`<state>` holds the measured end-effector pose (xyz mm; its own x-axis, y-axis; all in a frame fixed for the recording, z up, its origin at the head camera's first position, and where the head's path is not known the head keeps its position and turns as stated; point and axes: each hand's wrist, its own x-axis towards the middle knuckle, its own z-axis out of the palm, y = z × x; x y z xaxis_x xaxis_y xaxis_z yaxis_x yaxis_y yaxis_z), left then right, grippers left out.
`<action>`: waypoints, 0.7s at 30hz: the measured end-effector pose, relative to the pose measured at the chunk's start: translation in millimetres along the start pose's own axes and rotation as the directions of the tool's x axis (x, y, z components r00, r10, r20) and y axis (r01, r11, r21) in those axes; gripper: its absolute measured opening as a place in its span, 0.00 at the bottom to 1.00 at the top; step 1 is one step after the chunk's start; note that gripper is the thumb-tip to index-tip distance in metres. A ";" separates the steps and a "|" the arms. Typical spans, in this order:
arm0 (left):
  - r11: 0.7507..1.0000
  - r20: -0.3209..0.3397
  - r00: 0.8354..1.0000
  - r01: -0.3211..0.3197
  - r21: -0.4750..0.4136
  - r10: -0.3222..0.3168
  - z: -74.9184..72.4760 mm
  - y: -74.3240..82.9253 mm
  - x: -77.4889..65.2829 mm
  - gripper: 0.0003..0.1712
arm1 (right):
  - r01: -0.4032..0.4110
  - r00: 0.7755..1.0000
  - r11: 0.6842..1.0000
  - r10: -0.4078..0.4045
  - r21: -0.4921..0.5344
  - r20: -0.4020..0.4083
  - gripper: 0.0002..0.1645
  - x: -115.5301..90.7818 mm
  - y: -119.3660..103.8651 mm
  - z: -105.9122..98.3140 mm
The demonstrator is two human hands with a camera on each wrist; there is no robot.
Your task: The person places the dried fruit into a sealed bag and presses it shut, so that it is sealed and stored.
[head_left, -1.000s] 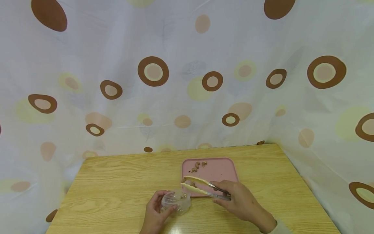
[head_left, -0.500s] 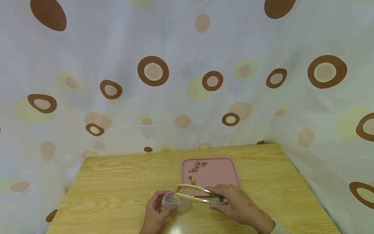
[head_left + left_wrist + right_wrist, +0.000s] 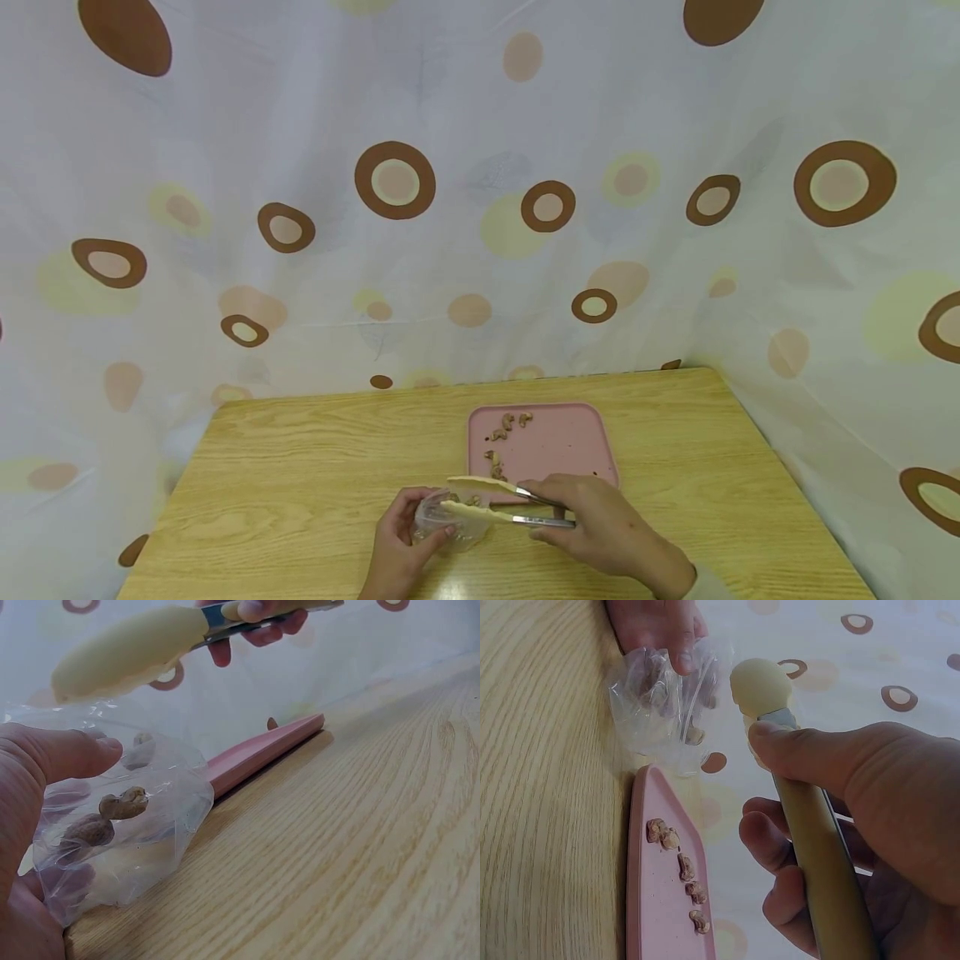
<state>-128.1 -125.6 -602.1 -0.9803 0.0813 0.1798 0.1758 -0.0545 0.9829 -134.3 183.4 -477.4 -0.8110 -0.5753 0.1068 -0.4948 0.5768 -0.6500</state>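
In the head view my left hand [image 3: 400, 533] holds a clear plastic bag [image 3: 463, 533] at the front of the table, thumb over its near side. Brown nuts [image 3: 124, 802] show through the film in the left wrist view. My right hand [image 3: 611, 525] grips steel tongs with cream tips [image 3: 480, 483]; the thumb presses on one arm in the right wrist view. The tips stand apart over the bag's mouth, with no nut between them. Several brown, curved, cashew-like nuts [image 3: 508, 422] lie along the left side of a pink tray [image 3: 562, 450].
The tray rests on the wooden table [image 3: 315, 467] just behind the bag, and the right hand overlaps its front edge. Small dark crumbs dot the tray. A white curtain with brown and yellow spots [image 3: 450, 250] hangs behind and beside the table.
The tongs have moved left and toward me from over the tray to the bag. The nut they pinched half a second ago is out of the tips, which have spread wider. My left hand stays put.
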 end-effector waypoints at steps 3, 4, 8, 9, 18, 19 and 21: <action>1.000 0.004 1.000 0.000 0.003 0.000 0.1 0.1 -0.1 0.26 | -0.005 1.000 1.000 0.006 0.020 -0.003 0.33 0.2 0.3 -0.5; 1.000 0.003 1.000 0.001 0.002 -0.001 0.1 0.2 0.0 0.26 | -0.011 1.000 1.000 0.011 0.028 -0.008 0.32 0.3 0.4 -0.8; 1.000 0.009 1.000 -0.015 0.009 0.015 -0.2 -0.2 0.4 0.26 | -0.011 0.999 1.000 0.013 0.026 -0.043 0.32 -0.8 1.8 -1.8; 1.000 0.011 1.000 -0.018 0.009 0.018 -0.4 -0.3 0.3 0.26 | -0.011 0.999 1.000 0.013 0.021 -0.053 0.32 -1.3 2.4 -2.0; 1.000 0.003 1.000 -0.010 0.013 0.010 0.1 0.5 0.3 0.25 | 0.009 0.993 1.000 -0.009 0.002 -0.114 0.33 -5.4 8.2 -4.1; 1.000 0.002 1.000 -0.012 0.014 0.012 0.2 0.5 0.3 0.25 | 0.003 0.993 1.000 -0.004 -0.003 -0.119 0.33 -5.6 8.7 -4.1; 1.000 0.004 1.000 -0.014 0.014 0.014 0.3 0.2 0.2 0.25 | -0.005 0.992 1.000 0.002 -0.018 -0.127 0.33 -6.1 10.2 -3.6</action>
<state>-128.3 -125.2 -601.8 -0.9774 0.0843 0.1941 0.1911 -0.0414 0.9807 -135.5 194.9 -481.9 -0.8452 -0.4956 0.2002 -0.4967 0.5900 -0.6365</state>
